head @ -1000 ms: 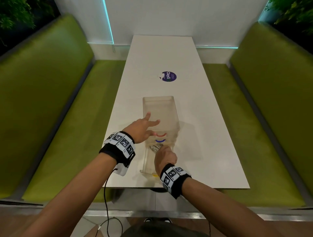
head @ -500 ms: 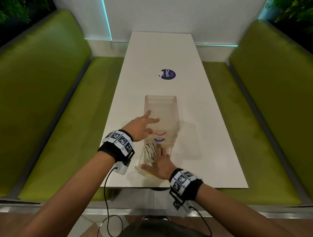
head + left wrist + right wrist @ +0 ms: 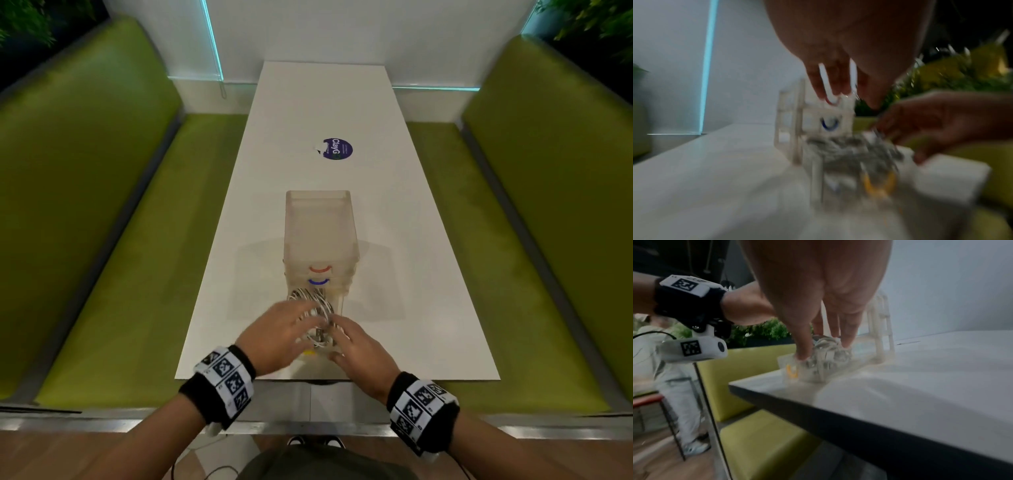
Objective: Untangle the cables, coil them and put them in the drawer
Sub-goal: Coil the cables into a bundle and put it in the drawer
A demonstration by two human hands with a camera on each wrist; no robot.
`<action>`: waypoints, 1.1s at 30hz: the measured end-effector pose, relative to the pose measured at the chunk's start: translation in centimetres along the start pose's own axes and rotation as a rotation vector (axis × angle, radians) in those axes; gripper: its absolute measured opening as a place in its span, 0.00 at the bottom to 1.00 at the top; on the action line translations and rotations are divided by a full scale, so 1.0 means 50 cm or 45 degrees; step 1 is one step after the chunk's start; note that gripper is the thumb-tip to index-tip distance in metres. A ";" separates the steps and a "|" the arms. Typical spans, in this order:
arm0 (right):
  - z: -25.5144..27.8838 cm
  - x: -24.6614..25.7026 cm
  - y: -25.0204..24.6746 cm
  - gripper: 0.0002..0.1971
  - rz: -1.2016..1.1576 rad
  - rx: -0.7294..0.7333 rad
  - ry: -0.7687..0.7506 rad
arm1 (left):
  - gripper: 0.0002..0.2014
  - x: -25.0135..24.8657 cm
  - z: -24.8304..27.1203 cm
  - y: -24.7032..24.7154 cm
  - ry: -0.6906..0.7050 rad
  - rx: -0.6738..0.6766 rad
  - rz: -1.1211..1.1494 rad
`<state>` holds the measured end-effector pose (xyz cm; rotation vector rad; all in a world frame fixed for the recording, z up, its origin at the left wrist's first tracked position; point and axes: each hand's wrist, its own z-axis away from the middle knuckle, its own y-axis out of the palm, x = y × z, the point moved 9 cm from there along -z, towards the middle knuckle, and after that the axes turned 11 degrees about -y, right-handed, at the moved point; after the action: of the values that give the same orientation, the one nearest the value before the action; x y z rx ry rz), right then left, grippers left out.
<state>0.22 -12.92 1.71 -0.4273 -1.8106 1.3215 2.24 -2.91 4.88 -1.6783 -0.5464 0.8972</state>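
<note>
A clear plastic drawer unit stands on the white table, with a red and a blue handle on its shut drawers. Its bottom drawer, yellow-handled, is pulled out toward me and holds the bundle of white cables. My left hand hovers over the cables from the left with fingers spread and straight, blurred by motion. My right hand reaches in from the right. In the right wrist view its straight fingers press down on the cables behind the yellow handle. The left wrist view is blurred: cables, yellow handle.
The pulled-out drawer ends close to the table's near edge. A round purple sticker lies on the table further back. Green benches run along both sides. A person in light clothes stands beyond the table's end.
My left hand has come off the top of the drawer unit and dropped toward me over the open drawer. My right hand has shifted onto the cables from the right.
</note>
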 end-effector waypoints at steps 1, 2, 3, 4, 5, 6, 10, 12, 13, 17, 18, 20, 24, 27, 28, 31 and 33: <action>0.004 0.006 0.002 0.28 0.051 -0.007 -0.057 | 0.27 0.005 0.014 0.048 -0.006 0.192 -0.027; 0.008 0.007 0.009 0.29 0.117 0.015 -0.107 | 0.31 0.017 0.026 0.084 -0.042 0.329 -0.059; 0.011 0.006 0.016 0.30 0.175 0.047 -0.156 | 0.32 0.027 0.030 0.101 -0.066 0.369 -0.103; 0.015 0.000 0.019 0.31 0.203 0.073 -0.195 | 0.30 0.033 0.030 0.105 -0.069 0.364 -0.123; 0.017 -0.009 0.016 0.31 0.197 0.095 -0.210 | 0.27 0.037 0.028 0.103 -0.073 0.344 -0.128; 0.020 -0.021 0.014 0.32 0.173 0.113 -0.199 | 0.25 0.040 0.025 0.098 -0.082 0.314 -0.113; 0.006 -0.038 -0.011 0.18 0.156 0.096 -0.116 | 0.16 0.041 0.009 0.072 -0.128 0.093 -0.017; -0.013 -0.031 -0.015 0.14 0.124 0.122 -0.055 | 0.14 0.042 0.000 0.077 -0.195 0.059 0.042; -0.019 -0.028 -0.009 0.19 0.122 0.172 -0.021 | 0.13 0.041 -0.004 0.080 -0.224 0.057 0.093; -0.024 -0.004 -0.008 0.20 0.169 0.161 -0.046 | 0.14 0.058 -0.015 0.073 -0.504 0.115 0.354; -0.023 0.001 -0.003 0.18 0.173 0.145 -0.083 | 0.15 0.063 -0.017 0.076 -0.544 0.144 0.355; -0.018 0.011 0.009 0.18 0.204 0.141 -0.168 | 0.09 0.061 -0.023 0.086 -0.573 0.183 0.333; -0.014 0.000 0.033 0.22 0.294 0.263 -0.231 | 0.06 0.060 -0.035 0.105 -0.596 0.291 0.290; -0.028 -0.005 0.023 0.19 0.275 0.326 -0.191 | 0.12 0.065 -0.032 0.100 -0.492 0.458 0.381; -0.032 -0.006 0.019 0.19 0.274 0.336 -0.172 | 0.15 0.068 -0.028 0.096 -0.442 0.480 0.376; -0.038 -0.007 0.020 0.21 0.255 0.318 -0.119 | 0.25 0.077 -0.008 0.091 -0.436 0.399 0.332; -0.042 -0.004 0.030 0.23 0.245 0.275 -0.132 | 0.22 0.074 -0.004 0.093 -0.457 0.328 0.383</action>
<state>1.70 -11.19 0.47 -0.4295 -1.7196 1.6806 4.26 -1.64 -0.56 -1.3913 -0.3984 1.4417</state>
